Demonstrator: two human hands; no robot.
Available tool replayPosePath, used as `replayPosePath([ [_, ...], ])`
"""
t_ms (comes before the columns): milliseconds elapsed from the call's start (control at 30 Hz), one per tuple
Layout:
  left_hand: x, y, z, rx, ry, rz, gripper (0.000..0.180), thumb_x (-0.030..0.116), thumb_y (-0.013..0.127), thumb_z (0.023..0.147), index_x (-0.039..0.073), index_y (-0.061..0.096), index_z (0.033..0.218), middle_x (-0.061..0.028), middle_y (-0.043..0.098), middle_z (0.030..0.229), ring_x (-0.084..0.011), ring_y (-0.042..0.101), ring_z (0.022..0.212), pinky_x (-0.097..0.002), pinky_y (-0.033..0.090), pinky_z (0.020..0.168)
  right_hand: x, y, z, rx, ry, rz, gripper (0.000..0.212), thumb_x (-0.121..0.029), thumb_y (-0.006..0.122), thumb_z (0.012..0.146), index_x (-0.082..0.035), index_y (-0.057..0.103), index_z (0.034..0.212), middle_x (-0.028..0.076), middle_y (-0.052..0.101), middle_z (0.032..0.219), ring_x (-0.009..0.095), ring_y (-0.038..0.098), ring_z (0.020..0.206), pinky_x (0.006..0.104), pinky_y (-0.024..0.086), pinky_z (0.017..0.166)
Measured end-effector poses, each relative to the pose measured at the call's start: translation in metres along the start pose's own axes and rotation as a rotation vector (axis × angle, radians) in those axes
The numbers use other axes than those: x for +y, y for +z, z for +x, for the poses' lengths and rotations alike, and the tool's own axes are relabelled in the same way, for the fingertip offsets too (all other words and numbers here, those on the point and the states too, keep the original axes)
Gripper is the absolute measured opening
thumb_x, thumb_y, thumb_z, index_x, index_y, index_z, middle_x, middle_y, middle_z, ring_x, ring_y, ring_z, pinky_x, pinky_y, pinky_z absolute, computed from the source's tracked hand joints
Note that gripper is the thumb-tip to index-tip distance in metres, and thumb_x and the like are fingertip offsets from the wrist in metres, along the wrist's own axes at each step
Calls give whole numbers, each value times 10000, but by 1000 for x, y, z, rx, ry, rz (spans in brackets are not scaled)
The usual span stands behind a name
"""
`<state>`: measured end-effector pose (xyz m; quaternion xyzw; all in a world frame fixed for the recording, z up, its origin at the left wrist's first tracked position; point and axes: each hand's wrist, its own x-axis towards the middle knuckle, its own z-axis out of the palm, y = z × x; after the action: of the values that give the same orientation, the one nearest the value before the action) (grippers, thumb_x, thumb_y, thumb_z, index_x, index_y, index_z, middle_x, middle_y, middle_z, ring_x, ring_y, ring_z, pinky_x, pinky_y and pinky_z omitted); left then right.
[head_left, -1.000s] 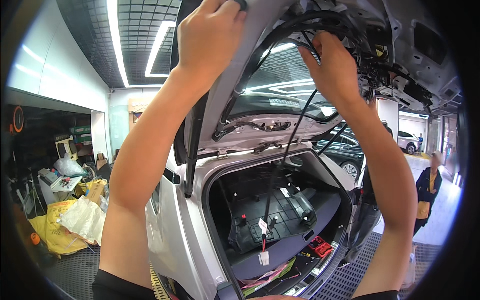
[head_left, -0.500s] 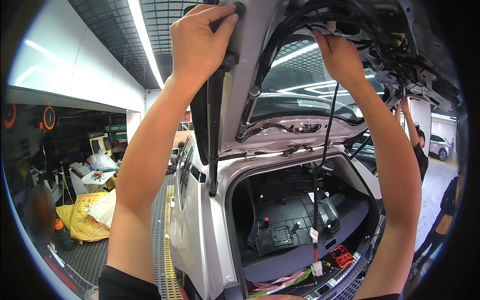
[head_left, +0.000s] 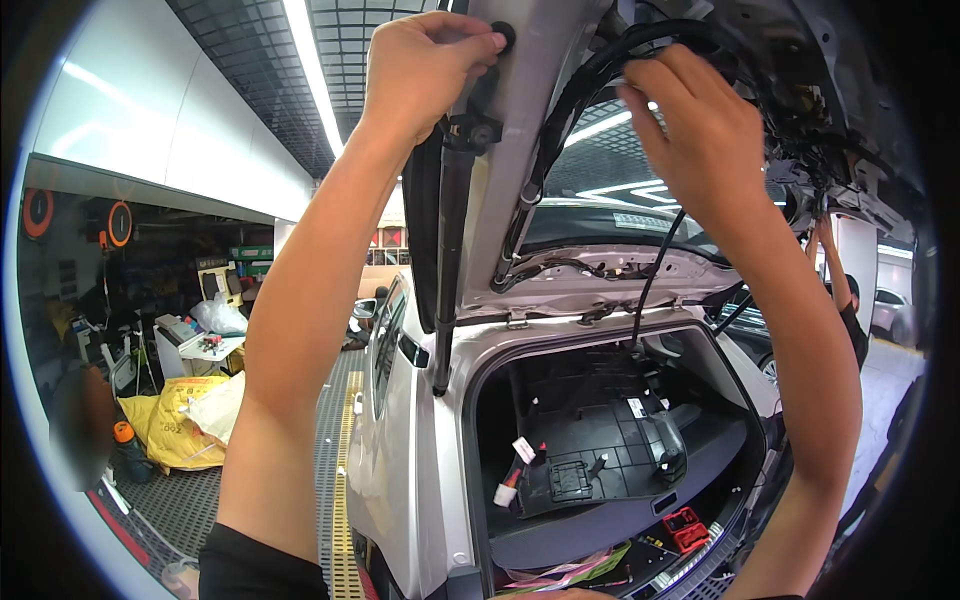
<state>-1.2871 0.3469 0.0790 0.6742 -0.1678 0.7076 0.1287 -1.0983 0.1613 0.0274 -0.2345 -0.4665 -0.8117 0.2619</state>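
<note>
My left hand (head_left: 425, 75) is raised at the upper left edge of the open tailgate. Its thumb and forefinger are pinched on a round black rubber plug (head_left: 503, 38) against the pale metal frame. To the right, my right hand (head_left: 705, 135) is up by the tailgate's black wiring harness (head_left: 570, 95), fingers curled in; whatever they grip is hidden. From behind this hand a black cable (head_left: 662, 262) hangs into the boot. A white connector (head_left: 506, 493) on a red and black lead, with a white label, is over the black trim panel (head_left: 610, 430).
A black gas strut (head_left: 455, 230) stands beside my left forearm. In the boot are a red tool case (head_left: 686, 530) and coloured strips (head_left: 565, 575). Yellow bags (head_left: 175, 430) lie on the floor at left. Another person's raised arm (head_left: 828, 260) is at the far right.
My right hand has turned and its fingers have curled further. The hanging cable has shifted, and its white connector has swung left and up over the trim panel. My left hand remains at the plug.
</note>
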Motion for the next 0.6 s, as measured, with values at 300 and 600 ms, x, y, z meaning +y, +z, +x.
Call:
replayPosePath([
  [300,-6,13,-4,95,-16,-79,189,90,813,873,-56,764,983,-104,763,878,-136,732,780,-233,587,734,-27,60,63,-353,756,374,337,-371,731,906,-45,812,878,148,757,779,315,754,793,418,583,771],
  [600,-19,15,-1,161,182,40,254,224,805,841,-14,796,926,-107,786,783,-170,759,721,-288,588,730,-25,67,65,-340,809,456,432,-387,763,929,38,775,851,106,745,698,163,752,690,276,571,661],
])
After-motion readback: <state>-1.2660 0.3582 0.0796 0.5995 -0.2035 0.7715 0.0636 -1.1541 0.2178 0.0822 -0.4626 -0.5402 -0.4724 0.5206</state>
